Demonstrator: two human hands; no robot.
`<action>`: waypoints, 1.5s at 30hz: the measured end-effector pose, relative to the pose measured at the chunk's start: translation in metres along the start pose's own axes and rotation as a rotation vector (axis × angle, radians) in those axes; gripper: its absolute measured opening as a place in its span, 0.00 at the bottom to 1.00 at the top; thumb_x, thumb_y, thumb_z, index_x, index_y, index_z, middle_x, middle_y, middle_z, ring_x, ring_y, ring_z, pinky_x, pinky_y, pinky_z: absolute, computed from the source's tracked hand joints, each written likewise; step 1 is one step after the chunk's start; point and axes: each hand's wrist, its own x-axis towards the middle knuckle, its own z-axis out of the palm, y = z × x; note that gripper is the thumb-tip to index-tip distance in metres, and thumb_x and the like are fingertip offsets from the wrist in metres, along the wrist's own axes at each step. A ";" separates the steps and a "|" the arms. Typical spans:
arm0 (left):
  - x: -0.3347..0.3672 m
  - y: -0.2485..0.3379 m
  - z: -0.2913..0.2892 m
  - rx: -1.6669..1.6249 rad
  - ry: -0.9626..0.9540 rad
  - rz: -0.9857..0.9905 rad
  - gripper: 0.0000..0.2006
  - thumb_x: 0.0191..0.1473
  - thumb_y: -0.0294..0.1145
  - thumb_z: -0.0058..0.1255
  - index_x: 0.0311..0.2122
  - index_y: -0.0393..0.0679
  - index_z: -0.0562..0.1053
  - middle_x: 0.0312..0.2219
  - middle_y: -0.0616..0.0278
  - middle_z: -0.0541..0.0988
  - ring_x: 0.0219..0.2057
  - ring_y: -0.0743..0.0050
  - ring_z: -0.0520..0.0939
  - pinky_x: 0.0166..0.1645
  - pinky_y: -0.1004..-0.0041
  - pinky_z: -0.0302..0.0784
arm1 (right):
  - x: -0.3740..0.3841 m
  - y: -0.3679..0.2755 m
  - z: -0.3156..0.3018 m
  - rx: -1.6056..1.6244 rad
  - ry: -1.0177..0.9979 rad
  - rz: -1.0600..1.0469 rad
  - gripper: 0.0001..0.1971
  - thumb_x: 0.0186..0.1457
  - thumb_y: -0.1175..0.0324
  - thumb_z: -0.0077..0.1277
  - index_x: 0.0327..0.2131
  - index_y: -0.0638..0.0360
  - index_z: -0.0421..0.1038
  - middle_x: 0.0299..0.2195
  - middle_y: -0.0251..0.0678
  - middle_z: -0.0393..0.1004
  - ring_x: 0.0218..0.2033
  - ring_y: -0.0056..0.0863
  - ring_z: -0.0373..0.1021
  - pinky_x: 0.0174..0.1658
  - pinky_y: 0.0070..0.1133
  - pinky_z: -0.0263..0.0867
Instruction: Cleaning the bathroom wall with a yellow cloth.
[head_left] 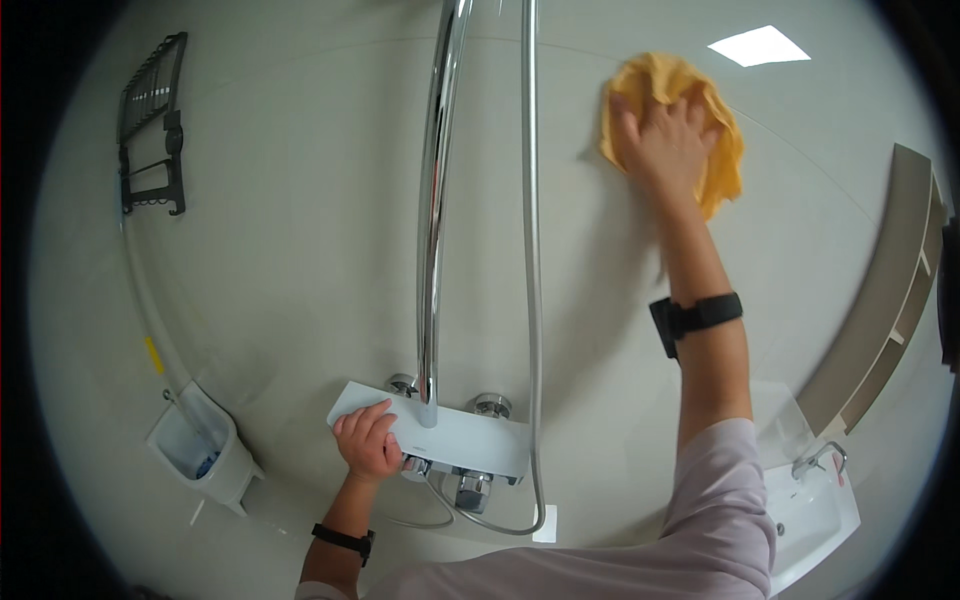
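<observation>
My right hand is raised to the upper right, pressing a crumpled yellow cloth against the pale wall with its fingers spread. The cloth sticks out all around the hand. Lower down, my left hand grips the left end of a white shower mixer with a flat top. Its fingers lie over the top edge, and the thumb is hidden. Chrome knobs show under the mixer, and a chrome riser pipe rises from it between my two hands.
A grey shower hose hangs right of the pipe and loops below the mixer. At the left are a dark folding rack and a white mop bucket. A washbasin with a tap and a shelf unit stand at the right.
</observation>
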 end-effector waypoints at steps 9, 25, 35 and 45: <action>-0.004 -0.002 0.002 -0.003 0.008 -0.008 0.11 0.45 0.37 0.41 0.32 0.47 0.74 0.42 0.65 0.76 0.39 0.64 0.73 0.47 0.64 0.60 | -0.011 -0.099 -0.007 0.295 0.003 -0.248 0.27 0.49 0.46 0.45 0.44 0.59 0.71 0.46 0.40 0.65 0.52 0.45 0.56 0.51 0.52 0.52; 0.000 0.000 0.002 -0.010 -0.001 0.012 0.11 0.48 0.35 0.40 0.34 0.44 0.73 0.43 0.60 0.76 0.40 0.59 0.73 0.46 0.63 0.60 | -0.131 -0.043 -0.012 1.009 -0.287 -0.820 0.20 0.45 0.56 0.53 0.40 0.58 0.70 0.40 0.40 0.68 0.48 0.42 0.63 0.46 0.36 0.62; -0.001 0.000 0.000 0.019 -0.022 0.000 0.12 0.50 0.35 0.38 0.35 0.44 0.73 0.44 0.59 0.76 0.41 0.59 0.73 0.47 0.63 0.61 | -0.039 -0.031 -0.008 0.115 -0.027 -0.148 0.35 0.55 0.41 0.35 0.54 0.61 0.62 0.57 0.50 0.56 0.61 0.49 0.47 0.60 0.46 0.40; -0.002 -0.003 0.001 0.001 -0.001 0.003 0.11 0.50 0.34 0.38 0.34 0.44 0.73 0.44 0.60 0.76 0.40 0.60 0.73 0.47 0.63 0.61 | -0.232 -0.090 -0.014 0.967 0.035 -0.448 0.14 0.37 0.68 0.55 0.31 0.61 0.70 0.35 0.41 0.68 0.43 0.45 0.64 0.42 0.32 0.63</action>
